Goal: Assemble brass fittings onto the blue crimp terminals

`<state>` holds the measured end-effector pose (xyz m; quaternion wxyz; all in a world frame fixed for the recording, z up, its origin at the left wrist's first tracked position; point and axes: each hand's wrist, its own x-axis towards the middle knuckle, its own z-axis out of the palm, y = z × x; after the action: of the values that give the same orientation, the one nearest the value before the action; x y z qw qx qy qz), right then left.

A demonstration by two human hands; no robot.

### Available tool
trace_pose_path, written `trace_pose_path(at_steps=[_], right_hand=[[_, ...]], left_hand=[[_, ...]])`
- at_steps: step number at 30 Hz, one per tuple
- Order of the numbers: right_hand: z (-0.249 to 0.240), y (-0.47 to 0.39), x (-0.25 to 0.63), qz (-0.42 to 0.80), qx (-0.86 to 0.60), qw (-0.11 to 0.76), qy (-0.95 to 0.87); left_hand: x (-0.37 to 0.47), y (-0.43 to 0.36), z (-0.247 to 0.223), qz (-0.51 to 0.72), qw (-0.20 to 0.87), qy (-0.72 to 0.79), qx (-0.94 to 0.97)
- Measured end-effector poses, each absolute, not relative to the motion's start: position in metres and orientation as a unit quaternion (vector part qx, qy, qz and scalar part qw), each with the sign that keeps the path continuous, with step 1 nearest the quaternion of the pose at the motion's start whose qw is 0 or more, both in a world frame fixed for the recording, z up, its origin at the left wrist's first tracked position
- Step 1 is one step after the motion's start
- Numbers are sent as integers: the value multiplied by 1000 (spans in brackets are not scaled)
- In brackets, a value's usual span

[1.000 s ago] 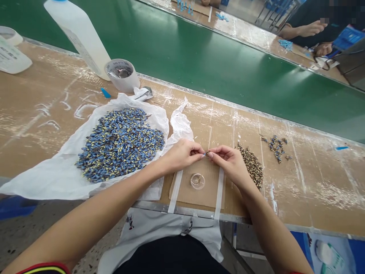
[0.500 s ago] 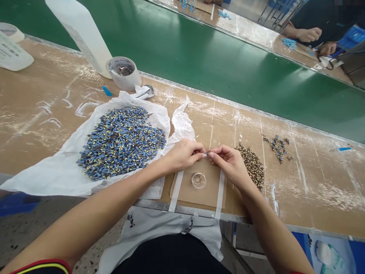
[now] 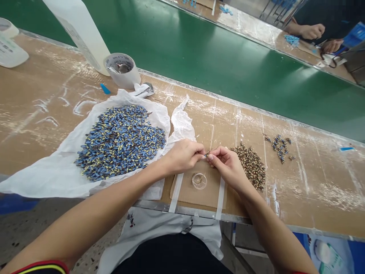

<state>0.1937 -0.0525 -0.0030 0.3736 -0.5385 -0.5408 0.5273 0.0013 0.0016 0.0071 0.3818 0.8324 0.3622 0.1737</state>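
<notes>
Cardboard covers the bench, from a green belt to the near edge that both forearms cross. Left hand and right hand meet over it, fingertips pinched narrow on a tiny part; a cup sits just nearer. Blue pile crowds the left, brown pile the right, wider room beyond; bottle and tape roll stand far left

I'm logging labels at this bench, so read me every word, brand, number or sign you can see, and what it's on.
No text is clear enough to quote.
Tape roll: print inside its core, too small.
Tall bottle: label print, too small.
Far-left bottle: print, blurred.
Grey cloth at the lap: dark marks, unreadable.
</notes>
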Motion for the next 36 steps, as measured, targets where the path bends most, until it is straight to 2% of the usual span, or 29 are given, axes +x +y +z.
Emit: trace_pose_path(at_steps=[4,11,20,29,36], right_hand=[[-3,-55,190,512,-547,363,-554],[1,-58,184,565,-544,354,-510],[7,-52,191,601,-512,268,-552],[1,-52,190,588,-507,355,-521],[0,-48,191,577,-522,389,-493]], left_hand=[[1,0,8,158,358,366,844],[1,-4,13,155,370,393,827],[0,-5,13,130,407,380,820],[4,-5,15,186,434,387,792],[2,1,9,199,455,360,790]])
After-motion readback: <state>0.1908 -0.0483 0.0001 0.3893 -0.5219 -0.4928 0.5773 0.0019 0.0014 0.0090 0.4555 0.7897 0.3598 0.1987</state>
